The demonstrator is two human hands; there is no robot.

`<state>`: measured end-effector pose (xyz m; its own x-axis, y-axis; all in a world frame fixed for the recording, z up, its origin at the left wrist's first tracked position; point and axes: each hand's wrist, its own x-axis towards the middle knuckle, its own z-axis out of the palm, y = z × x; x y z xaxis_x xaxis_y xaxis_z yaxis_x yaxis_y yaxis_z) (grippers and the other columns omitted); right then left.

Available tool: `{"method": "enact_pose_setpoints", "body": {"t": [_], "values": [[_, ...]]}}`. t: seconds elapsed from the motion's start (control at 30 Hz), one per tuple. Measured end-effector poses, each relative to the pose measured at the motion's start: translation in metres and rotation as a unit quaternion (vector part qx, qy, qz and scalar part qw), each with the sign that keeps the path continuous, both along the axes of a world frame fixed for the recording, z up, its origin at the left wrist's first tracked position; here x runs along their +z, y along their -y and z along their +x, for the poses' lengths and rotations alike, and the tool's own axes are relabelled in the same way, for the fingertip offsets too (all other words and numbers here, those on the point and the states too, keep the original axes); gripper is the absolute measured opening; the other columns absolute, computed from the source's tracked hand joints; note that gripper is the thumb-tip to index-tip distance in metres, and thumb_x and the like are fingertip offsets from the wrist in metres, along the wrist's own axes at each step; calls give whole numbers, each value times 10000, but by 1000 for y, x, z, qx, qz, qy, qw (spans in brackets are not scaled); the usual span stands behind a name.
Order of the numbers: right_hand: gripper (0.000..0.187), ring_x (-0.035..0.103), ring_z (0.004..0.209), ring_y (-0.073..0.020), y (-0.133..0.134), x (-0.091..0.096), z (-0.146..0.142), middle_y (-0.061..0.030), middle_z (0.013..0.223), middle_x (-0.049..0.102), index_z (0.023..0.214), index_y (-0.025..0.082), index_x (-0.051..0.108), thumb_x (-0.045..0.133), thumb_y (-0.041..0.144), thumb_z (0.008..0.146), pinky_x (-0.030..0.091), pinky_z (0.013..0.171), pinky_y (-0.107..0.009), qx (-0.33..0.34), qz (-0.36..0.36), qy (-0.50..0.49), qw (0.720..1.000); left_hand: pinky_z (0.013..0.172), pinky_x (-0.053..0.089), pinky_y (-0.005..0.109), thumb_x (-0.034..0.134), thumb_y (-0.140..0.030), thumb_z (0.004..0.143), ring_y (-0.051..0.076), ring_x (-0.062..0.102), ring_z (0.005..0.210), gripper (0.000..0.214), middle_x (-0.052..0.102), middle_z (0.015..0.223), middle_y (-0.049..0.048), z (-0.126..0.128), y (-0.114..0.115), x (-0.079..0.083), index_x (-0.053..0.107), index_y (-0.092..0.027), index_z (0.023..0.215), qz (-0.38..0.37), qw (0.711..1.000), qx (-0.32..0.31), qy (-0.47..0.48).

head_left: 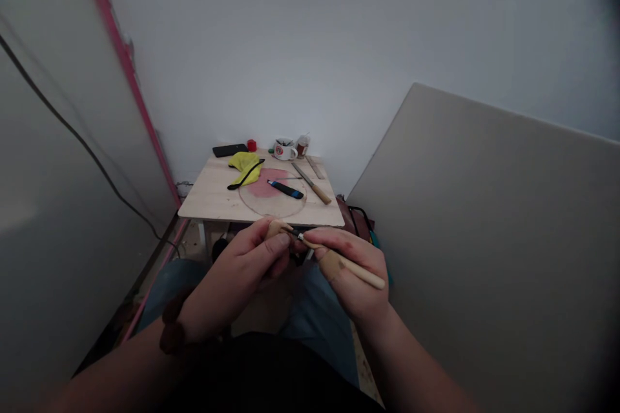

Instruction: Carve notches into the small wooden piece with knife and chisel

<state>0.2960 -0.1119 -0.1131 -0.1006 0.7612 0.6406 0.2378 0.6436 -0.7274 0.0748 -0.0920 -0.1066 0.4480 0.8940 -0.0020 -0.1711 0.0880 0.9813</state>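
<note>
Head view: left hand (245,264) is curled, fingertips pinched at the front end of wooden-handled tool (367,276) (tip hidden). Right hand (352,271) is wrapped around its shaft. Tool is held above the lap, before table (208,197), handle end pointed lower right.

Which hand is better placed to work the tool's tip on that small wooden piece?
Right, probably. The right hand grips the wooden-handled tool like a pen, its tip meeting the small wooden piece, which the left hand pinches and steadies.
</note>
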Motion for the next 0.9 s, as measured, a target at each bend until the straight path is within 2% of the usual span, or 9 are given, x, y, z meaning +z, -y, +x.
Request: {"method": "enact_pose_setpoints", "body": {"t": [0.13,0.27,0.6,0.73,0.83,0.9], "values": [[291,900,1008,-200,-2,-4,0,-18,1113,937,1244,345,924,809,174,1038,733,919,-322,15,-11,-12,1000,566,327,262,676,-517,1147,131,421,634,354,545,748,-53,-1,-1,-3,612,-237,940,-4,1000,-14,-9],[236,906,1013,-217,-5,-5,2,-30,1109,940,1219,331,928,821,210,1046,748,942,-356,26,-13,-10,1000,558,316,267,666,-536,1150,136,404,630,376,540,741,-49,-4,-2,-3,610,-239,925,14,999,-18,-30],[274,903,1047,-228,-6,-5,8,-51,1151,934,1275,320,912,788,203,1061,754,959,-376,57,5,20,998,554,304,266,650,-526,1165,134,392,634,396,532,742,-49,-8,-8,-9,599,-238,898,43,996,-36,-69],[229,907,1038,-226,-8,-10,6,-41,1130,941,1240,335,930,833,247,1051,750,955,-361,44,-30,7,999,571,326,258,670,-525,1153,132,427,654,379,554,766,-47,-6,-8,-11,624,-230,920,27,997,-29,-58],[180,910,946,-216,-7,-15,2,-40,1072,944,1204,328,943,838,296,1062,753,853,-325,18,-79,-41,996,560,315,257,670,-539,1142,130,420,634,357,561,770,-52,-2,-10,-14,655,-229,966,-8,999,-28,-33],[207,907,931,-209,-5,-14,-1,-38,1074,944,1224,333,940,829,268,1061,751,839,-316,26,-73,-46,996,594,360,253,684,-489,1128,138,468,676,307,603,812,-36,0,-12,-16,681,-220,980,8,999,-16,-36]]}}
